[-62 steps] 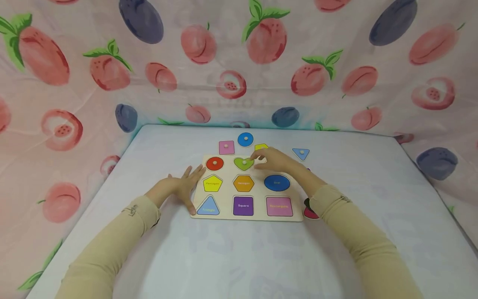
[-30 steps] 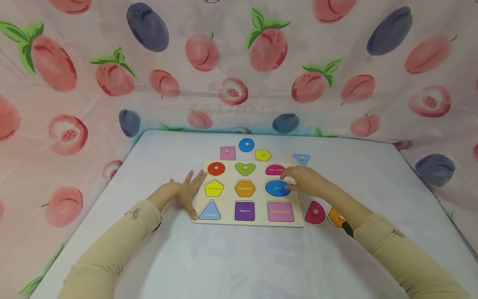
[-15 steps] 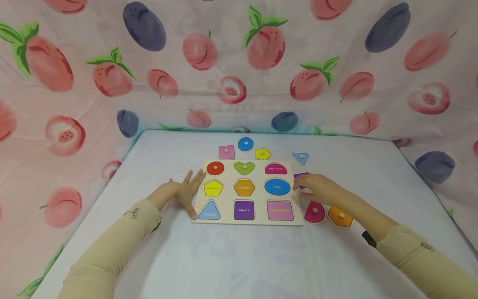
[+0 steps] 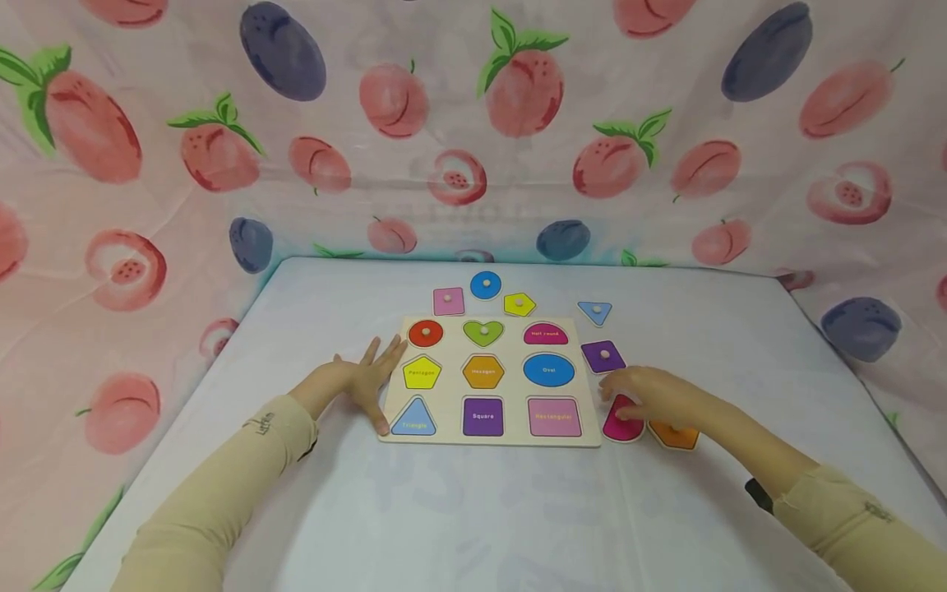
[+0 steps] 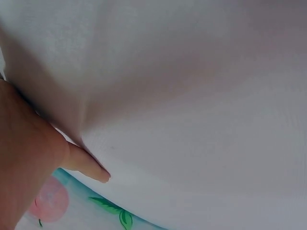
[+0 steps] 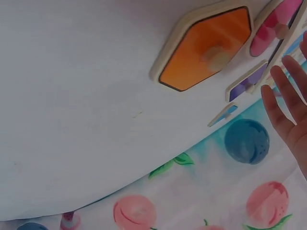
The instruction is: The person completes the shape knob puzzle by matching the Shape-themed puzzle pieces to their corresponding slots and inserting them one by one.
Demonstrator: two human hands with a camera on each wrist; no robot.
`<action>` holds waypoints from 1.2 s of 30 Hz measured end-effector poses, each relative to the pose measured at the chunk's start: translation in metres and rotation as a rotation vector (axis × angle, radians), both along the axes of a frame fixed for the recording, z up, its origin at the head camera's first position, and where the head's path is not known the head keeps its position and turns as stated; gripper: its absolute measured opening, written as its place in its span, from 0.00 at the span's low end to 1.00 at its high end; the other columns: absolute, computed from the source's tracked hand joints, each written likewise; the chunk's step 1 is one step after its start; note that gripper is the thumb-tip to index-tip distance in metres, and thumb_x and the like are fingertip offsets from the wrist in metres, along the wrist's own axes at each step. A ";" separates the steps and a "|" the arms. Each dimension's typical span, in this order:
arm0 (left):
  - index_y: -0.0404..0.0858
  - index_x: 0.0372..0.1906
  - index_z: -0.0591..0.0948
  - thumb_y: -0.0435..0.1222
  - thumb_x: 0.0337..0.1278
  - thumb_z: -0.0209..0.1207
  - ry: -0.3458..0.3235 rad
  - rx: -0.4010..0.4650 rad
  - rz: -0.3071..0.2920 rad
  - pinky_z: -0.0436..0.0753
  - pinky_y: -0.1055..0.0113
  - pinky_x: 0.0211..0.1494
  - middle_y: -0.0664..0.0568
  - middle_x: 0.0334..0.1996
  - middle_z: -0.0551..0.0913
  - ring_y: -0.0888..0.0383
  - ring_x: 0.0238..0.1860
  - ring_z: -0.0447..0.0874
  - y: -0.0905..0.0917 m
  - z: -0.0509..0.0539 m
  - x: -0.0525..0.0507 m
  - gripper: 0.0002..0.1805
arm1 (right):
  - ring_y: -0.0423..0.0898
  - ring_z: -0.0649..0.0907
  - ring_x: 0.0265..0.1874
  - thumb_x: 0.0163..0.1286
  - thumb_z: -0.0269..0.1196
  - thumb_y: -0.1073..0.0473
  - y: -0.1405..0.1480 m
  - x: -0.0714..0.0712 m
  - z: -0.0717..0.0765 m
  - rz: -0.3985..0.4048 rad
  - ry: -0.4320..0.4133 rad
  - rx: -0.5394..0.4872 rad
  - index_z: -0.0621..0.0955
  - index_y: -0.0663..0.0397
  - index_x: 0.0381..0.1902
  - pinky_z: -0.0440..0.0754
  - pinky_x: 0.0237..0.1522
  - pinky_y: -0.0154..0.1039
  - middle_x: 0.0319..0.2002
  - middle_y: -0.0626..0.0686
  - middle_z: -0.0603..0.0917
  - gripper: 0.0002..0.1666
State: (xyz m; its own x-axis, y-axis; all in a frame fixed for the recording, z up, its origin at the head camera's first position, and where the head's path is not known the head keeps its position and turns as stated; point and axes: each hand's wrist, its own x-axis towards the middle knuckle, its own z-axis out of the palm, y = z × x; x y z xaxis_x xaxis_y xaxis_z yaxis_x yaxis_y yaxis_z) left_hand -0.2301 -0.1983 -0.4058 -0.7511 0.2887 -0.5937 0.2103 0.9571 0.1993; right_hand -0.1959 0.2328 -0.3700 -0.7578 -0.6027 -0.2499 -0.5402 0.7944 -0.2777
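Observation:
A wooden shape-puzzle board (image 4: 449,411) lies on the white table. My left hand (image 4: 361,385) rests with spread fingers against its left edge; the left wrist view shows only part of that hand (image 5: 33,148). Over the magenta half-round piece (image 4: 620,429), right of the board, my right hand (image 4: 658,395) hovers with fingers extended, holding nothing that I can see. The knob of that piece is hidden in the head view. A red circle piece (image 4: 425,333) and a green heart piece (image 4: 483,333), both knobbed, sit in the board's top row.
Beside the half-round lies an orange hexagon piece (image 4: 675,437), partly behind the hand. A purple square piece (image 4: 602,357) and a light blue triangle piece (image 4: 595,312) lie farther back. Behind the board are pink (image 4: 448,302), blue (image 4: 485,286) and yellow (image 4: 520,305) pieces. Fruit-print cloth (image 4: 414,189) hangs behind.
My right hand has left the green heart, crossed the board rightward, passed the purple square and come nearer, over the half-round piece. My left hand stays at the board's edge.

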 end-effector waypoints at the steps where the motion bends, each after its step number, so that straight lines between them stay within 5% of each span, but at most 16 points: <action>1: 0.45 0.73 0.26 0.59 0.21 0.75 -0.003 -0.003 -0.001 0.34 0.19 0.56 0.49 0.73 0.18 0.40 0.72 0.15 0.000 0.000 0.000 0.81 | 0.58 0.80 0.51 0.57 0.69 0.60 0.001 0.001 0.000 0.003 -0.013 0.000 0.83 0.51 0.40 0.83 0.48 0.49 0.47 0.56 0.84 0.12; 10: 0.44 0.73 0.26 0.59 0.22 0.75 -0.004 -0.031 -0.007 0.36 0.19 0.56 0.47 0.73 0.19 0.38 0.72 0.16 0.001 0.004 0.001 0.81 | 0.59 0.79 0.51 0.55 0.70 0.62 0.011 0.002 -0.011 -0.006 -0.085 -0.038 0.83 0.48 0.33 0.83 0.48 0.48 0.49 0.58 0.83 0.08; 26: 0.44 0.73 0.26 0.58 0.22 0.75 -0.001 -0.016 0.000 0.35 0.19 0.55 0.48 0.73 0.19 0.39 0.72 0.16 0.000 0.000 0.002 0.81 | 0.57 0.82 0.47 0.54 0.69 0.66 0.018 0.001 -0.018 0.080 0.008 -0.069 0.81 0.46 0.27 0.84 0.45 0.45 0.45 0.58 0.85 0.09; 36: 0.45 0.73 0.26 0.59 0.22 0.74 0.006 -0.014 -0.016 0.36 0.19 0.56 0.48 0.73 0.19 0.39 0.73 0.16 -0.001 -0.003 -0.001 0.81 | 0.57 0.82 0.47 0.56 0.68 0.66 0.018 0.001 -0.016 0.083 -0.018 -0.076 0.82 0.48 0.31 0.84 0.45 0.44 0.45 0.58 0.84 0.07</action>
State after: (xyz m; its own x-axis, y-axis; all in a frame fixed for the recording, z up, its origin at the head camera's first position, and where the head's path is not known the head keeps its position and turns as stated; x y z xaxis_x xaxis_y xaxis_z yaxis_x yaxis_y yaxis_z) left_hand -0.2307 -0.1988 -0.4085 -0.7503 0.2925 -0.5928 0.2269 0.9563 0.1846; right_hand -0.1948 0.2508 -0.3860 -0.7005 -0.6808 -0.2141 -0.5974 0.7235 -0.3460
